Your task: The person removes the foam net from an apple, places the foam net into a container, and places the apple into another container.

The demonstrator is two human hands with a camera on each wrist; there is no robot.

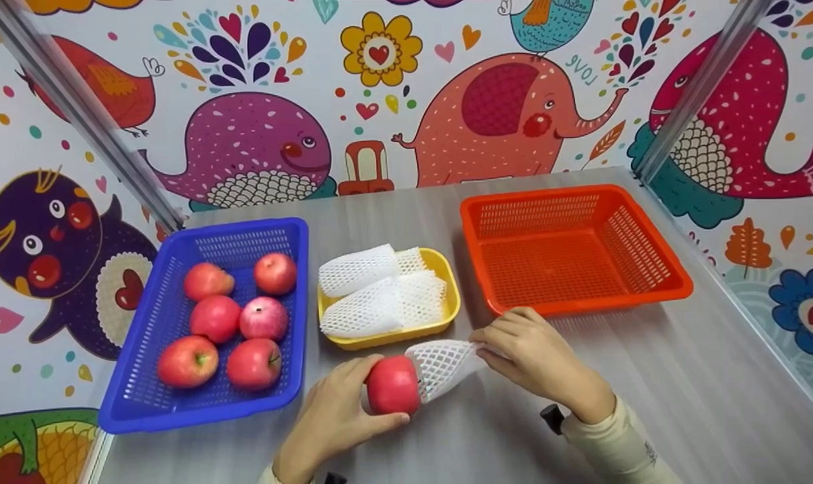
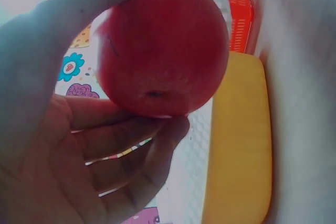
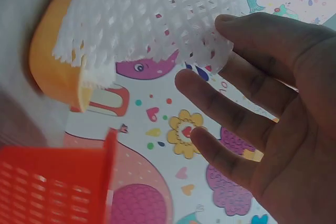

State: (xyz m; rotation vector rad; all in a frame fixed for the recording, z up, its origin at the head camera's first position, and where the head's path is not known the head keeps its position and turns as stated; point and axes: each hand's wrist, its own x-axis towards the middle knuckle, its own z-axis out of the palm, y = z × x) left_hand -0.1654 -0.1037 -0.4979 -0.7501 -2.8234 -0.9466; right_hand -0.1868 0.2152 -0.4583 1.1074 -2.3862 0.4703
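Observation:
Low in the middle of the head view, my left hand (image 1: 336,410) grips a red apple (image 1: 392,385) between thumb and fingers. The left wrist view shows the same apple (image 2: 165,48) large, with the fingertips curled at its underside. A white foam net sleeve (image 1: 447,366) meets the apple's right side, its mouth spread over that edge. My right hand (image 1: 531,349) pinches the sleeve's far narrow end. In the right wrist view, thumb and forefinger hold the net's edge (image 3: 210,51) while the other fingers (image 3: 226,108) spread apart from it.
A blue basket (image 1: 297,269) at left contains several apples (image 1: 188,361). Behind the hands, a yellow tray (image 1: 452,296) carries several foam net sleeves (image 1: 363,309). A red-orange basket (image 1: 547,262) stands at the right rear. Printed panels (image 1: 373,101) enclose the grey table (image 1: 648,376).

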